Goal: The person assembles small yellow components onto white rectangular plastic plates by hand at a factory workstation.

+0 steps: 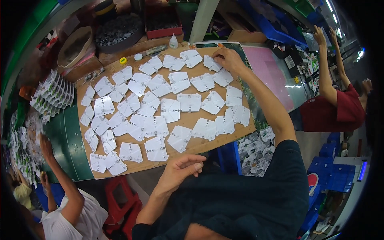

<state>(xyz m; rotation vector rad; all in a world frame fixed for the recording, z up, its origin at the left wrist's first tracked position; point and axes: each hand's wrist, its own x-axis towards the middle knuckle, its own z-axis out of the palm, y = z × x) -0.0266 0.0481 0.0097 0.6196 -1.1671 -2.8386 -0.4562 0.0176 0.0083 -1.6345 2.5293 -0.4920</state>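
Many thin white plastic plates [179, 82] lie in rough rows on a brown board [160, 169], some overlapping. Most carry a small greyish part on top. At the board's far right corner, my right hand [231, 61] reaches down with fingertips pinched together, touching the right side of one white plate [211, 63]. Whatever is between those fingertips is too small to make out. My left hand [179, 171] hovers in front of the board's near edge, close to my body. Its fingers are curled in with the thumb against them, and the palm is hidden.
Behind the board stand a round tub of dark parts [119, 33], a red box [163, 26] and a small white bottle [173, 42]. Stacked plates [54, 94] stand left. A blue bin of pieces [256, 154] sits near right. Co-workers' arms [66, 176] show on both sides.
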